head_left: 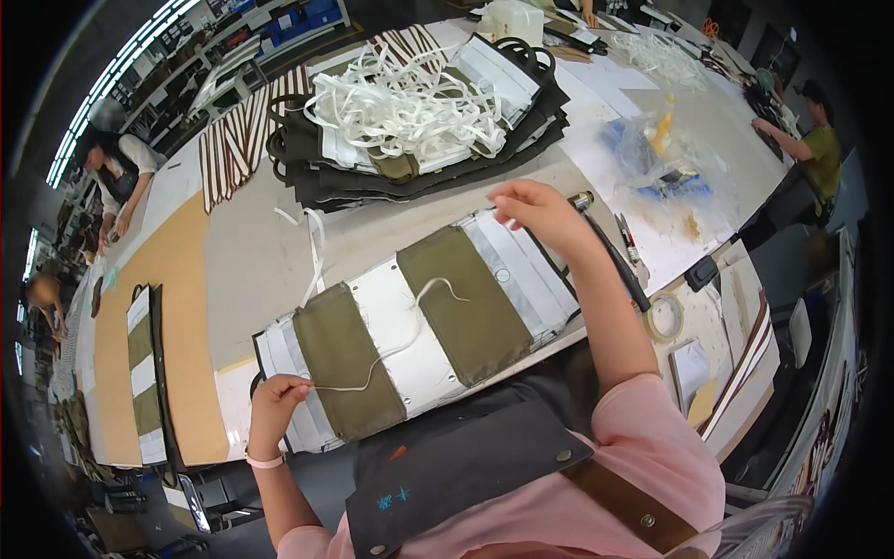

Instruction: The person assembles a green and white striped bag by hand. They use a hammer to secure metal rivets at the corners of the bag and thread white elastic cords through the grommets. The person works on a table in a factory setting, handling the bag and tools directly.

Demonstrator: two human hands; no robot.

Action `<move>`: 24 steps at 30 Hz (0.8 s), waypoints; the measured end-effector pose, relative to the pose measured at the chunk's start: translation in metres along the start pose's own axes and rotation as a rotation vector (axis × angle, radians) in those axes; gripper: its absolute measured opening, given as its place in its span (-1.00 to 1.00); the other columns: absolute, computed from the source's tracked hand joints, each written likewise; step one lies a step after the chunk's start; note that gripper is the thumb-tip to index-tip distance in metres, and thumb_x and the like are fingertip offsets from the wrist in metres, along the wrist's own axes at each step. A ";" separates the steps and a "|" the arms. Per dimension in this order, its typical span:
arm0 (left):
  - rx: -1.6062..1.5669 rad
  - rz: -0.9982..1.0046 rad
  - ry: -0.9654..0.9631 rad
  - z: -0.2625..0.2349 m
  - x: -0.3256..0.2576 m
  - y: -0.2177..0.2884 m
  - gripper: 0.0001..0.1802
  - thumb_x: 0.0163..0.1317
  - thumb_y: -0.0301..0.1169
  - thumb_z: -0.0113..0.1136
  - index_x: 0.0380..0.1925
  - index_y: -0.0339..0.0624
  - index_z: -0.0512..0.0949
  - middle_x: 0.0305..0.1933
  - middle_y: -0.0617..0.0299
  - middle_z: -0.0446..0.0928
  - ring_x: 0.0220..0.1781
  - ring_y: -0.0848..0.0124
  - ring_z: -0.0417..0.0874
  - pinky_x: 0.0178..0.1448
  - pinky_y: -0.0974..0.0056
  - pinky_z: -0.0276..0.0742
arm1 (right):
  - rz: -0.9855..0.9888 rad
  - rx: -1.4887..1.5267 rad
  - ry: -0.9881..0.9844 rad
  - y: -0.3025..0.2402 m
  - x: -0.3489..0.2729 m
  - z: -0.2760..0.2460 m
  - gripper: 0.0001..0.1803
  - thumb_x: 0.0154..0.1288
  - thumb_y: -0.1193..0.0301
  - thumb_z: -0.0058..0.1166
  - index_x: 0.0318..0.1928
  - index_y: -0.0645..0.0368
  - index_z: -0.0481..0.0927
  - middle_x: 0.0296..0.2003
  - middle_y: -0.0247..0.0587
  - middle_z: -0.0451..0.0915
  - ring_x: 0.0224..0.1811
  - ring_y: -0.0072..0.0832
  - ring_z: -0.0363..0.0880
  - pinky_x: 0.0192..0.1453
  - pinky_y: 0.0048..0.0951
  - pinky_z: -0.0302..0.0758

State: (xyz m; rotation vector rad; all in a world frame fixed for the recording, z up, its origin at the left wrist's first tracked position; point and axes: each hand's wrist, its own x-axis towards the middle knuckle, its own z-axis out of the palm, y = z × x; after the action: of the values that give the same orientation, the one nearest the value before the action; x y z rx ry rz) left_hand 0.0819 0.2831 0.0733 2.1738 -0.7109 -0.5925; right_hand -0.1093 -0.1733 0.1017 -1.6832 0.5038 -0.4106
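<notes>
**Cord stretched across the striped panel**

Right now the person holds a thin white cord (391, 349) at both ends over a flat fabric panel (424, 326) of olive and white bands, which lies on the surface (251, 252) just in front of them. The left hand (275, 401) pinches one end of the cord at the panel's near left corner, its grip narrow and closed on the strand. The right hand (540, 212) is raised over the panel's far right edge, fingers curled together; it seems to pinch something fine, but whether that is the other end of the same cord I cannot tell, since the strand's visible run stops near the middle of the panel.

By my judgement the step in hand is laying or threading the cord along the panel, and it looks early: the cord lies loose and wavy, not drawn taut or fixed. The next move calls for a steady pull from both ends and a careful line toward the small metal eyelets (502, 276) on the white bands.

Beyond the panel sits a stack of dark finished pieces (307, 177) with a tangle of white strips (400, 107) on top. A hammer-like tool (610, 252) lies just beside the right forearm, and a tape roll (664, 317) near the edge. Other workers at the rim are small and bent by the lens; the panel's near edge is partly hidden by the person's dark apron (456, 466)
</notes>
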 end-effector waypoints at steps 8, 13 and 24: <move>0.339 0.133 0.135 -0.001 -0.025 0.011 -0.78 0.22 -0.46 0.31 -0.14 -0.29 0.68 -0.11 -0.01 0.69 -0.03 0.08 0.69 0.05 0.18 0.55 | 0.449 1.145 0.265 0.015 0.163 0.038 0.06 0.37 -0.01 0.20 0.52 0.27 -0.20 0.44 0.37 0.05 0.32 0.28 0.30 0.30 0.15 0.43; 0.217 0.062 0.200 0.002 -0.031 0.014 -0.71 0.28 -0.43 0.28 -0.03 -0.29 0.65 -0.07 -0.04 0.68 -0.04 0.13 0.69 0.04 0.18 0.56 | 0.430 1.204 0.375 0.038 0.218 0.033 -0.47 0.48 0.21 0.02 0.30 0.22 0.27 0.16 0.10 0.41 0.24 0.17 0.46 0.37 0.32 0.30; 0.077 0.166 0.142 0.016 -0.023 0.018 -0.70 0.28 -0.49 0.24 0.01 -0.30 0.63 -0.04 -0.02 0.68 -0.01 0.17 0.69 0.11 0.21 0.56 | -0.443 1.231 -0.102 -0.109 0.122 -0.015 -0.73 0.44 0.43 0.04 0.12 0.04 0.51 -0.04 -0.27 0.65 0.13 -0.23 0.61 0.38 0.70 -0.16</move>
State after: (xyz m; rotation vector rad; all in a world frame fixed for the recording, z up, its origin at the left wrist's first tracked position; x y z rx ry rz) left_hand 0.0497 0.2794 0.0818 2.1764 -0.8386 -0.3264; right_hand -0.0038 -0.2373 0.2108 -0.5803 -0.2264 -0.7486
